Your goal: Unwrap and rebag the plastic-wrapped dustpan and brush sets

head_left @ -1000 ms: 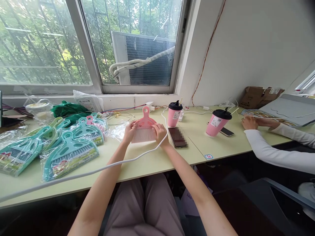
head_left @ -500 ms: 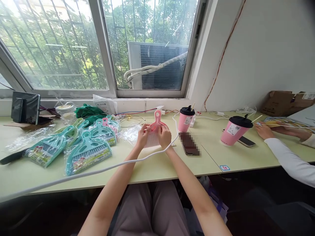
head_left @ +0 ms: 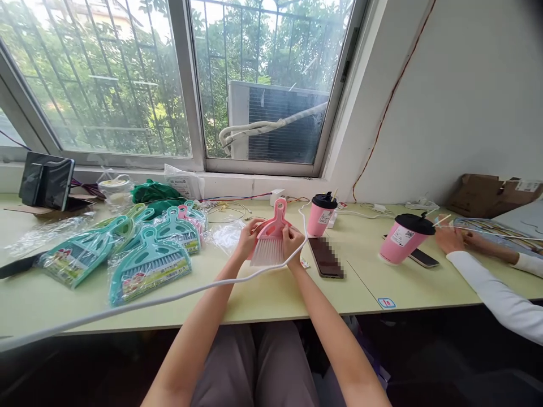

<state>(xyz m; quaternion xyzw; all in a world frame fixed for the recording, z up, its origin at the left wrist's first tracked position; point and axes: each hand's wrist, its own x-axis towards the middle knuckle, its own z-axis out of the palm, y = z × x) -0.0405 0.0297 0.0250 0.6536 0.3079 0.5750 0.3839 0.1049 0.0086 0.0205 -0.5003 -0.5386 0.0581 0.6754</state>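
Observation:
A pink brush-and-dustpan set (head_left: pixel 275 229) is held upright just above the table, its handle pointing up and its pale bristles down. My left hand (head_left: pixel 247 240) grips its left edge, fingers closed. On the opposite edge my right hand (head_left: pixel 292 242) pinches it, thumb in front. Crumpled clear plastic (head_left: pixel 227 234) lies behind my left hand. To the left, several wrapped sets rest in a pile, among them a teal brush-and-dustpan set (head_left: pixel 150 265) nearest me. A white cable (head_left: pixel 195 290) crosses the view in front of my forearms and near my right wrist.
Right of my hands stand a pink cup (head_left: pixel 319 217) and a phone (head_left: pixel 326 257). Farther right are another pink cup (head_left: pixel 401 243), a second phone (head_left: pixel 424 258) and a co-worker's hands (head_left: pixel 450 238). A tablet (head_left: pixel 51 181) stands at far left, beyond a black handle (head_left: pixel 21 264).
The pink set has turned and tilted slightly right, showing more of its bristles. Both my hands keep hold of it, with my right hand shifted along its edge. The view has tipped slightly.

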